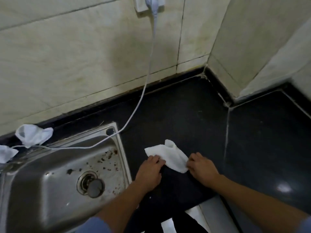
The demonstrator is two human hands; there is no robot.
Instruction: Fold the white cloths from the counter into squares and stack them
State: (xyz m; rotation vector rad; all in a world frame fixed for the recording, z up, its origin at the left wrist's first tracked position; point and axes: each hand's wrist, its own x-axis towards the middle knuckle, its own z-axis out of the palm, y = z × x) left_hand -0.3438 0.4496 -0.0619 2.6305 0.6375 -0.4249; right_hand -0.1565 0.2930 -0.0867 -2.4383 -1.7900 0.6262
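A white cloth [170, 156] lies partly folded on the black counter [185, 115], with one corner curled up at its far edge. My left hand [149, 172] grips the cloth's left near edge with curled fingers. My right hand [202, 168] pinches the cloth's right near corner. Two more crumpled white cloths sit at the far left behind the sink: one [33, 134] against the wall, another [6, 153] at the frame's edge.
A steel sink [121, 148] with a drain plug [95, 188] and brown specks fills the left. A white cable [144, 84] hangs from a wall socket [148, 3] and runs across the sink's rim. Tiled walls enclose the counter's back and right corner.
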